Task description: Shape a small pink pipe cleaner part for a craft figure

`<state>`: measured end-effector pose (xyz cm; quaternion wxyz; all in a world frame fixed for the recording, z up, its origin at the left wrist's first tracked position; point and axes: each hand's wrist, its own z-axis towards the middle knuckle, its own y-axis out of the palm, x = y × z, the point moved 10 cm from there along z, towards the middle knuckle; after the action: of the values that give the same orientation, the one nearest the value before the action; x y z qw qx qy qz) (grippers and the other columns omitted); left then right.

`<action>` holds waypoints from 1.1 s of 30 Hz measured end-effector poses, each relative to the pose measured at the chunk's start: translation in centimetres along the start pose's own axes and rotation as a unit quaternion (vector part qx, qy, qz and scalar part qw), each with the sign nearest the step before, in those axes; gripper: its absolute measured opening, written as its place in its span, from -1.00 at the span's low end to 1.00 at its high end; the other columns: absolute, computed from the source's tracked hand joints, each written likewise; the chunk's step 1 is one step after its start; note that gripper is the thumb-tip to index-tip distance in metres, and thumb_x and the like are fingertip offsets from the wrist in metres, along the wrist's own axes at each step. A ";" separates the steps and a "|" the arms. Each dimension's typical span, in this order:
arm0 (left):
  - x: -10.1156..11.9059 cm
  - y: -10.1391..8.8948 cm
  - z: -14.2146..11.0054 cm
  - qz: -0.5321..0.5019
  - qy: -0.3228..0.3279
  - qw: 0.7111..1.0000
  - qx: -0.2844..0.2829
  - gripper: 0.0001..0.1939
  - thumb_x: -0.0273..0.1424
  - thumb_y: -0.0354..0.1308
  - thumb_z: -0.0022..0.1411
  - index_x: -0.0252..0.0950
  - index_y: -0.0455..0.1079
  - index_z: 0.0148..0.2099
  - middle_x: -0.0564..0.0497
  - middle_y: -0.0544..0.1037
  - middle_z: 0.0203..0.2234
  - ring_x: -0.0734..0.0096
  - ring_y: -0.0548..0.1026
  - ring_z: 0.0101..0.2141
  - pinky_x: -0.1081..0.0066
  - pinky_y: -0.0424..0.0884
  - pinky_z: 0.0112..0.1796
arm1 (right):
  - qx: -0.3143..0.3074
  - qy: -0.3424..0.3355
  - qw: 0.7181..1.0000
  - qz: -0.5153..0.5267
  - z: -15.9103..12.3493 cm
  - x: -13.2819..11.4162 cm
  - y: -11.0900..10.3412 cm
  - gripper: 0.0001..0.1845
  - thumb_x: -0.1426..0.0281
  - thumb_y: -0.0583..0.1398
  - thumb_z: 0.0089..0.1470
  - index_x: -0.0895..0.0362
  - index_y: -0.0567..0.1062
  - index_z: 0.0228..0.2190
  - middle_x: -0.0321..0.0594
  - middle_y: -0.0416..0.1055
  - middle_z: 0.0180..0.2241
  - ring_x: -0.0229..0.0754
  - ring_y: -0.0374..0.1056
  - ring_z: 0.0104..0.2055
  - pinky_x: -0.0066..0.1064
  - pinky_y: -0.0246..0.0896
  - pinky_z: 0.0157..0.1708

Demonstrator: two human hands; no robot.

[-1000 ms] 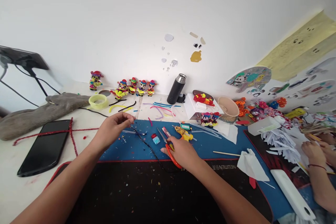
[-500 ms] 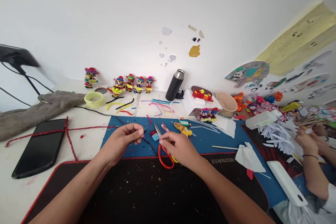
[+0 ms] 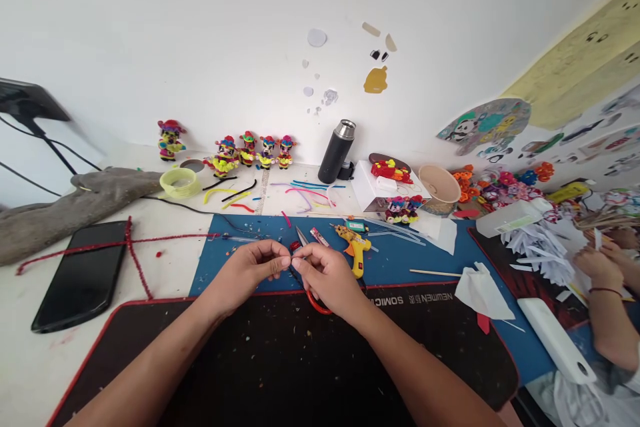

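My left hand (image 3: 255,273) is closed in a pinch on a thin black pipe cleaner (image 3: 296,275). Fingertip to fingertip with it, my right hand (image 3: 325,273) pinches the same piece near its end; most of the piece is hidden by the fingers. Scissors with red-orange handles (image 3: 319,305) lie under my right hand, their blades pointing away from me and partly covered. A yellow hot glue gun (image 3: 357,250) rests on the blue mat just right of the hands.
Pipe-cleaner figures (image 3: 225,157) line the wall behind loose coloured strips. A black thermos (image 3: 337,153) stands beside a white box (image 3: 365,187). A phone (image 3: 83,280) under red pipe cleaners lies left. A co-worker's hand (image 3: 597,267) is at right beside paper strips (image 3: 540,253).
My right hand has moved left off the scissors' upper part to meet my left hand, which has shifted slightly right. The view has tilted slightly, and the glue gun shows more fully.
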<state>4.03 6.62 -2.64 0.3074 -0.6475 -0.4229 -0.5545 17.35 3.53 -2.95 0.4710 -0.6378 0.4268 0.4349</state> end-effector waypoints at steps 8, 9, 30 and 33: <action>-0.1 -1.8 0.3 0.022 0.014 0.998 0.048 -0.58 0.03 0.41 0.07 -0.23 0.55 -0.33 0.03 0.56 -0.45 0.35 0.43 -0.45 0.38 0.41 -0.37 | 0.021 0.010 0.999 0.044 0.0 0.0 -0.5 -0.71 0.11 0.28 0.22 0.07 0.48 -0.31 -0.49 0.24 -0.68 -0.34 0.12 -0.72 -0.47 -0.03 -0.68; 0.0 -2.3 0.2 0.031 0.022 0.997 0.064 -0.60 0.01 0.41 0.09 -0.23 0.55 -0.31 0.02 0.58 -0.42 0.33 0.45 -0.43 0.38 0.42 -0.35 | 0.020 0.014 0.998 0.060 0.0 0.1 -0.6 -0.71 0.11 0.28 0.22 0.07 0.47 -0.33 -0.50 0.23 -0.69 -0.35 0.10 -0.74 -0.48 -0.05 -0.69; 4.3 1.1 -2.1 0.326 0.277 0.903 0.024 -0.82 -0.30 0.13 0.46 -0.17 0.54 -0.17 -0.05 0.67 -0.29 0.23 0.61 -0.24 0.32 0.46 -0.17 | -0.017 0.052 0.990 0.130 0.0 1.5 0.4 -0.65 0.07 0.30 0.18 0.09 0.42 -0.37 -0.56 0.19 -0.77 -0.38 0.05 -0.78 -0.53 -0.16 -0.73; 4.2 1.2 -2.1 0.333 0.273 0.902 0.019 -0.80 -0.29 0.10 0.47 -0.17 0.53 -0.16 -0.06 0.67 -0.28 0.22 0.61 -0.24 0.32 0.47 -0.17 | -0.017 0.056 0.989 0.135 0.0 1.6 0.5 -0.64 0.07 0.31 0.16 0.09 0.42 -0.37 -0.57 0.19 -0.77 -0.39 0.04 -0.79 -0.53 -0.18 -0.74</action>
<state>4.25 5.12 1.97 0.5899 -0.5678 -0.0929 -0.5666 17.29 3.24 -4.61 0.3726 -0.6059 0.5272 0.4648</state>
